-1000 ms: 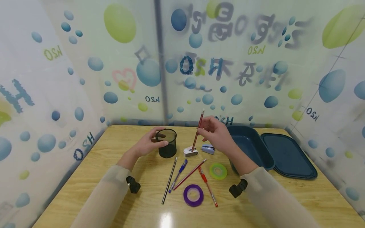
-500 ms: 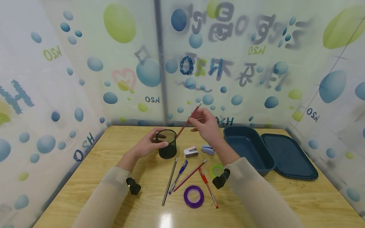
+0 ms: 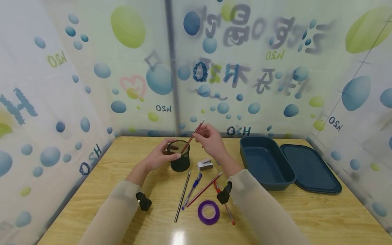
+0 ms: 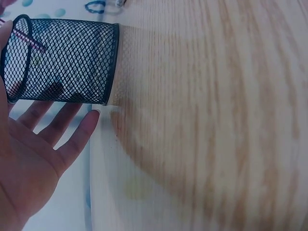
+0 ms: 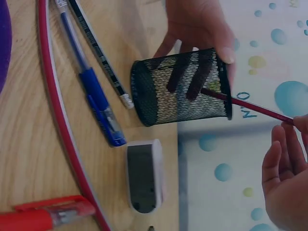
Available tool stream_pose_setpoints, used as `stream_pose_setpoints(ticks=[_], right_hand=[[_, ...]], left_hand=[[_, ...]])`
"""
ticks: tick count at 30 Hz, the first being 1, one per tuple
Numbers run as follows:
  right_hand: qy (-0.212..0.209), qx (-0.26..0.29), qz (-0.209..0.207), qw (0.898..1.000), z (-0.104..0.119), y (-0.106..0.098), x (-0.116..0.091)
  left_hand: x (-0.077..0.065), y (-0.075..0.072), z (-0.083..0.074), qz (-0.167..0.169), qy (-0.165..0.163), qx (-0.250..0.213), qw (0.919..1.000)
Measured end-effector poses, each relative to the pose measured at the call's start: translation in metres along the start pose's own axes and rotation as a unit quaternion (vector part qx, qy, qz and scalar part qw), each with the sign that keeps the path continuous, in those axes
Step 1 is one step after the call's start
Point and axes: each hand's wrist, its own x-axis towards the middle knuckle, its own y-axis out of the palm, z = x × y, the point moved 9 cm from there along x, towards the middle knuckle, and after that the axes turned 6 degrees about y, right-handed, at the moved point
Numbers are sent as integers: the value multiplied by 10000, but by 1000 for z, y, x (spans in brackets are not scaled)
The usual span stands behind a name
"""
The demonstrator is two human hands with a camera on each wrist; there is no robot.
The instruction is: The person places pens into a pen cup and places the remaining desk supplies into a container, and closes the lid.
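Observation:
A black mesh pen cup (image 3: pixel 180 164) stands upright near the back of the wooden table. My left hand (image 3: pixel 159 156) holds it at the rim, thumb in front and fingers behind the mesh. In my right hand (image 3: pixel 211 142) a dark red pencil (image 3: pixel 196 131) is pinched, eraser end up. The pencil slants down to the left, and its lower end is inside the cup, visible through the mesh in the right wrist view. Just right of the cup lies a small white stapler (image 3: pixel 205 164), below my right hand.
Nearer me lie a dark striped pencil (image 3: pixel 182 197), a blue pen (image 3: pixel 192 190), a red pencil (image 3: pixel 204 190), a red pen (image 3: pixel 229 216) and a purple tape roll (image 3: pixel 199 212). To the right stand a dark blue box (image 3: pixel 283 186) and its flat lid (image 3: pixel 312 168).
My right hand has carried the pencil left from above the white stapler, and its lower end has gone into the cup. My left hand has stayed on the cup.

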Motion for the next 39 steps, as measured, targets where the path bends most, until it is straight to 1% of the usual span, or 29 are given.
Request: stream_pose_setpoints(ticks=[7,10,16,22,25,32,35,39], right_hand=[[262,-206,30,9994,-27,13,1],[412,-391,67,9984,-37,17,1],[523,-720,108,9960,-46,17,-1],[623,-714,251,9952,-51,11,-6],[602,-718,338,9950,-53,5,-9],[549,-819,470,9940,-49,-11,-23],[490,-886,627,9929,-45,-15,-31],[457,-901,950,9903,-43,-21,-45]], left_hand=[[-1,4,1,-18,-25,32,10000],[-1,6,0,-28,-31,-8,10000],[-2,8,-3,-3,0,-71,10000],[0,6,0,-42,11,-36,10000],[1,6,1,-29,19,-37,10000],[-1,3,0,-29,15,-93,10000],[-2,1,2,-27,30,-49,10000],[-1,1,3,-21,49,-36,10000]])
